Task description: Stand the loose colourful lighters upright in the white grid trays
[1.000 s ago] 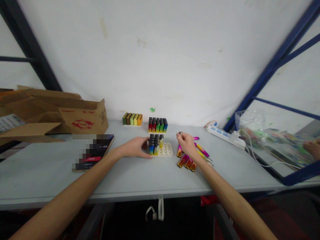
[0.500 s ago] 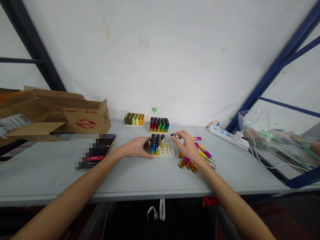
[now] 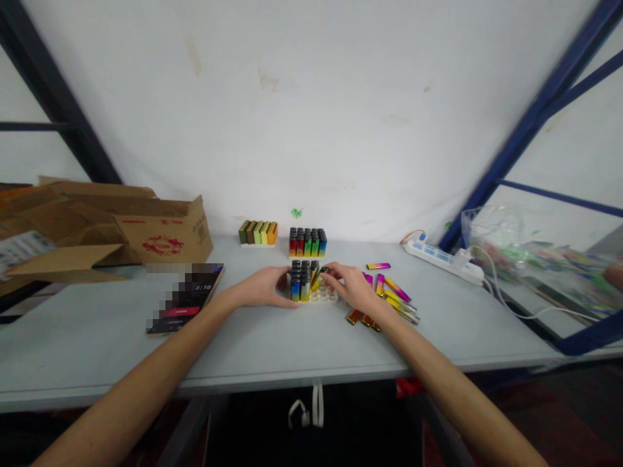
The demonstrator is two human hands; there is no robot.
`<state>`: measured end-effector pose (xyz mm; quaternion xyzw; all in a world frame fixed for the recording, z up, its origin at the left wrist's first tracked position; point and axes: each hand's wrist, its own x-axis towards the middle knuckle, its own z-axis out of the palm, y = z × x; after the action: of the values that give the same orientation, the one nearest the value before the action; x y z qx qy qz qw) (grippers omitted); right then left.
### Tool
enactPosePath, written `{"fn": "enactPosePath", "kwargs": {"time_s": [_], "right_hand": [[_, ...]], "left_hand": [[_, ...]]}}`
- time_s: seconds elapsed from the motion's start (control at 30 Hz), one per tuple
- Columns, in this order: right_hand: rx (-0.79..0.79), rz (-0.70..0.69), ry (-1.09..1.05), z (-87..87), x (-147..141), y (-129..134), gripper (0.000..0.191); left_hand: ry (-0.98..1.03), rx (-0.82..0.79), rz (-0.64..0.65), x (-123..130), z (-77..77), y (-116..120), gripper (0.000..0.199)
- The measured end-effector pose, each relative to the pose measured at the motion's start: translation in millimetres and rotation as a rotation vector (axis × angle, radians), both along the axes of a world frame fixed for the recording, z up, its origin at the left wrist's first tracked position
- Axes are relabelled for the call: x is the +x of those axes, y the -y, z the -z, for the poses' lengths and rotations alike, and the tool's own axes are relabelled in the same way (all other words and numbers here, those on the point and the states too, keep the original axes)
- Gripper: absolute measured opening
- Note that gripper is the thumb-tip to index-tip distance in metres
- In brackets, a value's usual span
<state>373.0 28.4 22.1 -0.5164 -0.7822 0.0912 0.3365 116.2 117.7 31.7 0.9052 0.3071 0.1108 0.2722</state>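
Note:
A white lighter tray (image 3: 327,299) with round holes sits mid-table, its left part filled with upright blue, silver and yellow lighters (image 3: 300,285) with black tops. My left hand (image 3: 263,287) curls round the tray's left end, thumb at the front corner and fingers behind. In the fingertips of my right hand (image 3: 349,284) is a gold-yellow lighter (image 3: 316,281), tilted over the tray beside the standing ones. Whether its base touches a hole is hard to see. Loose purple-and-gold lighters (image 3: 398,289) lie right of that hand, partly hidden by the wrist.
Behind stand a tray of red, green and blue lighters (image 3: 307,242) and one of green-to-orange lighters (image 3: 258,233). A phone (image 3: 187,301) and cardboard box (image 3: 168,237) are at left. A power strip (image 3: 444,263) and plastic bags (image 3: 501,243) lie at right.
My right hand has moved left from above the loose lighters to the tray, bringing a lighter with it. The left hand keeps its place at the tray's end.

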Motion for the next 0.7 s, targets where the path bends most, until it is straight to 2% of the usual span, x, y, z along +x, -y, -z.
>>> {"fn": "enactPosePath", "kwargs": {"time_s": [0.2, 0.33, 0.47, 0.53, 0.6, 0.7], "right_hand": [[0.008, 0.027, 0.109, 4.5, -15.5, -6.0, 0.018], [0.006, 0.093, 0.174, 0.6, -14.8, -3.3, 0.024], [-0.025, 0.091, 0.159, -13.6, 14.7, 6.7, 0.031], [-0.010, 0.140, 0.114, -22.2, 37.7, 15.6, 0.030], [-0.005, 0.205, 0.078, -29.5, 62.1, 28.5, 0.027], [-0.078, 0.267, 0.085, -34.6, 94.8, 55.4, 0.025]], "left_hand": [[-0.029, 0.040, 0.000, 0.2, -2.5, 1.8, 0.071], [0.002, 0.026, 0.005, 0.2, -3.5, 2.3, 0.072], [0.014, 0.018, -0.011, 0.7, -2.4, 1.1, 0.072], [-0.012, 0.028, -0.022, 0.9, -1.6, 0.2, 0.073], [-0.047, 0.041, -0.022, 1.2, -1.2, -0.5, 0.072], [-0.068, 0.050, -0.016, 1.7, -2.0, -0.1, 0.072]]}}
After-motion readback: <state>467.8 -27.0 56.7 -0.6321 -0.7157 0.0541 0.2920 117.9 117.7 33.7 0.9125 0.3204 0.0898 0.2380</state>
